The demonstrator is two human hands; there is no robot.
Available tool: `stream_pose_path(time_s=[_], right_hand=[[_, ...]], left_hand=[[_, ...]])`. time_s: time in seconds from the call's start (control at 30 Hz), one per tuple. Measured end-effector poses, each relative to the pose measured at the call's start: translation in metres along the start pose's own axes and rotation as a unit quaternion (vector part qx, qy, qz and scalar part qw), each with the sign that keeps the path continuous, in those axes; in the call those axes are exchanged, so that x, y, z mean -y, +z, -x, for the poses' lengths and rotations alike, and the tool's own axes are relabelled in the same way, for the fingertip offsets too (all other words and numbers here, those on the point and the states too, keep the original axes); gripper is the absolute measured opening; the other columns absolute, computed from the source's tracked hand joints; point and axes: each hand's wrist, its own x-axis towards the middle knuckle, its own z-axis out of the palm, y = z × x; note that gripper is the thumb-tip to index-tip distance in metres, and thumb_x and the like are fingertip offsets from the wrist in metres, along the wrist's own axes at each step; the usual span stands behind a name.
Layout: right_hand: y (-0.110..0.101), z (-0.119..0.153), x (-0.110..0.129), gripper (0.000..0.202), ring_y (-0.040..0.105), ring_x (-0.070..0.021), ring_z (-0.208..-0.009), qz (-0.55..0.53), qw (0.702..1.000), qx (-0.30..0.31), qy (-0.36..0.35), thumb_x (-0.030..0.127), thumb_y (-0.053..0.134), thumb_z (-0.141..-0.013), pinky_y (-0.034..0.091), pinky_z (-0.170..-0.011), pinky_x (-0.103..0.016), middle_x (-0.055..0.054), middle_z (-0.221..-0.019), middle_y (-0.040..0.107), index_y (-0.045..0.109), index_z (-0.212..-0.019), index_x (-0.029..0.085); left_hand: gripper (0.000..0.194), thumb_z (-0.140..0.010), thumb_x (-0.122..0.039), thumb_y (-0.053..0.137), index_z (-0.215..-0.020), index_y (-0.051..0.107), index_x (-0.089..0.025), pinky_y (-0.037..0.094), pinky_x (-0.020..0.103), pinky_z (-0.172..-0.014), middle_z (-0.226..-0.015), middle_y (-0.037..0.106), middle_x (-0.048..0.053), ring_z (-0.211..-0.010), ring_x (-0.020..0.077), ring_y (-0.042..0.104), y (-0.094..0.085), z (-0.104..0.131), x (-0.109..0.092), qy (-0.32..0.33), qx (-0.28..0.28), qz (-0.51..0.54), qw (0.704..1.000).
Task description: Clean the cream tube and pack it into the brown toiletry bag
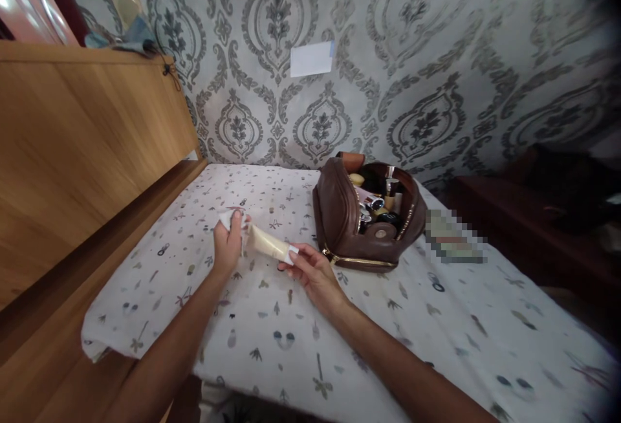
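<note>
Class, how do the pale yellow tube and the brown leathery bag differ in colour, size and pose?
The slim pale yellow tube is light, the brown leathery bag dark. The tube is smaller than the bag. The right hand holds the tube; the bag stands on the patterned white cloth.

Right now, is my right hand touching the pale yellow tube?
Touching. The head view shows your right hand gripping the pale yellow tube by its white end, with the thumb lying against it.

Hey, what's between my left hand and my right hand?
In the head view, a pale yellow tube; its white end is in the right hand.
</note>
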Motion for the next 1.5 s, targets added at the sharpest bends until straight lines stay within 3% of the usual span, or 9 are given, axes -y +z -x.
stream_pose_path(time_s=[0.1, 0.23, 0.3, 0.47, 0.67, 0.83, 1.1, 1.37, 1.5], right_hand=[[0.000, 0.001, -0.004, 0.044, 0.070, -0.0173, -0.069, 0.062, 0.997, -0.009, -0.041, 0.045, 0.087, -0.063, 0.055, -0.062, -0.028, -0.001, -0.087, 0.070, 0.066, -0.093, 0.021], [-0.002, 0.001, -0.009, 0.043, 0.068, -0.0192, -0.079, 0.133, 0.986, 0.017, -0.097, 0.040, 0.088, -0.058, 0.056, -0.076, -0.033, 0.000, -0.089, 0.072, 0.065, -0.091, 0.023], [-0.002, 0.002, -0.010, 0.041, 0.068, -0.0197, -0.083, 0.145, 0.983, 0.018, -0.110, 0.039, 0.086, -0.061, 0.056, -0.081, -0.034, -0.001, -0.093, 0.072, 0.066, -0.093, 0.024], [-0.002, 0.004, -0.011, 0.030, 0.066, -0.0209, -0.095, 0.221, 0.954, 0.035, -0.201, 0.032, 0.076, -0.074, 0.055, -0.083, -0.035, -0.005, -0.105, 0.067, 0.069, -0.103, 0.025], [-0.002, 0.009, -0.010, 0.031, 0.064, -0.0220, -0.097, 0.344, 0.895, 0.047, -0.280, 0.017, 0.065, -0.076, 0.054, -0.084, -0.035, -0.005, -0.103, 0.069, 0.067, -0.106, 0.026], [0.001, 0.011, -0.010, 0.028, 0.065, -0.0195, -0.084, 0.321, 0.911, 0.036, -0.255, 0.023, 0.068, -0.076, 0.055, -0.081, -0.035, -0.003, -0.095, 0.070, 0.064, -0.103, 0.024], [0.001, 0.008, -0.009, 0.037, 0.064, -0.0193, -0.088, 0.227, 0.941, 0.017, -0.252, 0.034, 0.078, -0.076, 0.055, -0.081, -0.035, -0.004, -0.101, 0.067, 0.063, -0.108, 0.026], [0.005, 0.011, -0.003, 0.032, 0.061, -0.0225, -0.093, 0.337, 0.910, 0.040, -0.238, 0.043, 0.078, -0.076, 0.054, -0.083, -0.036, -0.005, -0.100, 0.064, 0.068, -0.100, 0.023], [0.007, 0.016, 0.001, 0.036, 0.061, -0.0238, -0.105, 0.309, 0.917, 0.078, -0.238, 0.040, 0.074, -0.080, 0.050, -0.094, -0.038, -0.006, -0.112, 0.065, 0.063, -0.111, 0.023]], left_hand=[[0.039, -0.093, -0.049, 0.047, -0.111, 0.063, -0.018, 0.048, 0.038, -0.099, -0.116, 0.067, 0.013, -0.112, 0.0240, 0.062, 0.002, 0.011, -0.002, 0.216, 0.088, -0.094, 0.968], [0.037, -0.093, -0.046, 0.051, -0.114, 0.064, -0.019, 0.031, 0.052, -0.116, -0.111, 0.070, 0.013, -0.120, 0.0274, 0.059, 0.009, 0.021, -0.001, 0.367, 0.311, -0.234, 0.845], [0.036, -0.096, -0.044, 0.047, -0.112, 0.065, -0.018, 0.024, 0.057, -0.118, -0.108, 0.072, 0.012, -0.117, 0.0286, 0.061, 0.008, 0.017, 0.001, 0.345, 0.297, -0.310, 0.835], [0.042, -0.099, -0.037, 0.036, -0.113, 0.065, -0.011, 0.038, 0.051, -0.110, -0.100, 0.073, 0.016, -0.102, 0.0278, 0.066, 0.003, 0.002, 0.010, 0.230, 0.173, -0.369, 0.884], [0.039, -0.098, -0.032, 0.038, -0.133, 0.052, -0.020, 0.041, 0.045, -0.108, -0.117, 0.071, 0.009, -0.111, 0.0234, 0.064, 0.015, 0.031, 0.002, 0.241, 0.261, -0.270, 0.895], [0.044, -0.097, -0.042, 0.040, -0.135, 0.049, -0.023, 0.046, 0.041, -0.100, -0.124, 0.068, 0.009, -0.114, 0.0249, 0.062, 0.014, 0.035, -0.011, 0.155, 0.277, -0.197, 0.928], [0.049, -0.094, -0.057, 0.036, -0.094, 0.067, -0.019, 0.048, 0.032, -0.080, -0.082, 0.069, 0.004, -0.083, 0.0215, 0.064, 0.019, 0.024, -0.002, -0.017, 0.268, -0.079, 0.960], [0.059, -0.091, -0.071, 0.030, -0.097, 0.063, -0.022, 0.048, 0.030, -0.081, -0.089, 0.068, 0.003, -0.088, 0.0204, 0.061, 0.029, 0.045, -0.013, -0.092, 0.199, -0.011, 0.976], [0.065, -0.088, -0.076, 0.034, -0.092, 0.066, -0.020, 0.048, 0.030, -0.074, -0.079, 0.065, 0.005, -0.081, 0.0212, 0.061, 0.028, 0.041, -0.016, -0.150, 0.167, 0.001, 0.975]])
